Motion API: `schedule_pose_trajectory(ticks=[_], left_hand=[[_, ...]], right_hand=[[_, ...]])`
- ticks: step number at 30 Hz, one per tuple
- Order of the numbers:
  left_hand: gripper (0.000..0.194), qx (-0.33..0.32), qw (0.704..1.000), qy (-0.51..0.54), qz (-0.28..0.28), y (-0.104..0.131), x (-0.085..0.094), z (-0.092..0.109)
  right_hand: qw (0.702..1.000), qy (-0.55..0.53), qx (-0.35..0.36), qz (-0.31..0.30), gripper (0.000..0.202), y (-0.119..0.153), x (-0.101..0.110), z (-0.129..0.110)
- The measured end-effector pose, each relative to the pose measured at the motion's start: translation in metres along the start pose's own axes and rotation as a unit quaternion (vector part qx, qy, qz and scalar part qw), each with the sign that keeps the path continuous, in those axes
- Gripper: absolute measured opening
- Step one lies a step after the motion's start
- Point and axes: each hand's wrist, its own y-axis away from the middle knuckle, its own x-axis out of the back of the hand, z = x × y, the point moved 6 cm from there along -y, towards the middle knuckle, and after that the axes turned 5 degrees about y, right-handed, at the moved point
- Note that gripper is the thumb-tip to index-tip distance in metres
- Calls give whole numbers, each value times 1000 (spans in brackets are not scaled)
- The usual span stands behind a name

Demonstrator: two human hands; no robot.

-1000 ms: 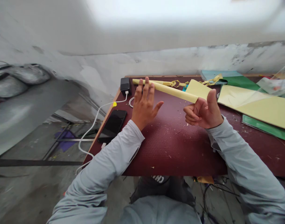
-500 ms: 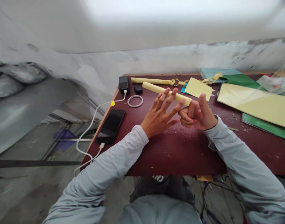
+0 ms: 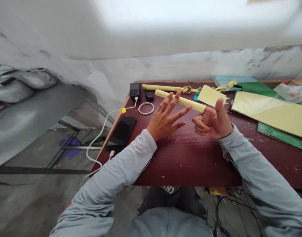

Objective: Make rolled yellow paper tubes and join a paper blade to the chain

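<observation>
A pale yellow rolled paper tube [image 3: 194, 104] slants across the far half of the table. My left hand [image 3: 163, 115] is open, palm down and fingers spread, its fingertips reaching over the tube's middle. At the tube's right end is my right hand [image 3: 212, 120], its thumb up and lower fingers curled in. The tube's end meets its index finger; whether that finger goes inside is hidden. Behind lies a second yellow paper tube [image 3: 160, 87], with a yellow paper chain [image 3: 189, 89] at its right end. Near my right hand are yellow paper squares [image 3: 211, 95].
On the dark red table [image 3: 180, 161] are a phone [image 3: 121, 133], a black charger [image 3: 134, 91] with a white cable [image 3: 105, 120], a small black case [image 3: 149, 96] and a white ring [image 3: 146, 108]. Yellow sheets [image 3: 271, 113] and green folders [image 3: 284, 137] lie right. A wall stands behind.
My left hand has slid left along the tube, away from my right hand. The right hand has shifted slightly right, still at the tube's end. The view has shifted a little.
</observation>
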Motion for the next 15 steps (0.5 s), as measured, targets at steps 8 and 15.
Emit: schedule_pose_trajectory(ticks=[8,15], left_hand=[[87,74,997,6,0,3,2,-38],[95,78,997,11,14,4,-1,-35]], right_hand=[[999,15,37,7,85,2,7,-4],[999,-3,32,-14,82,-3,8,4]])
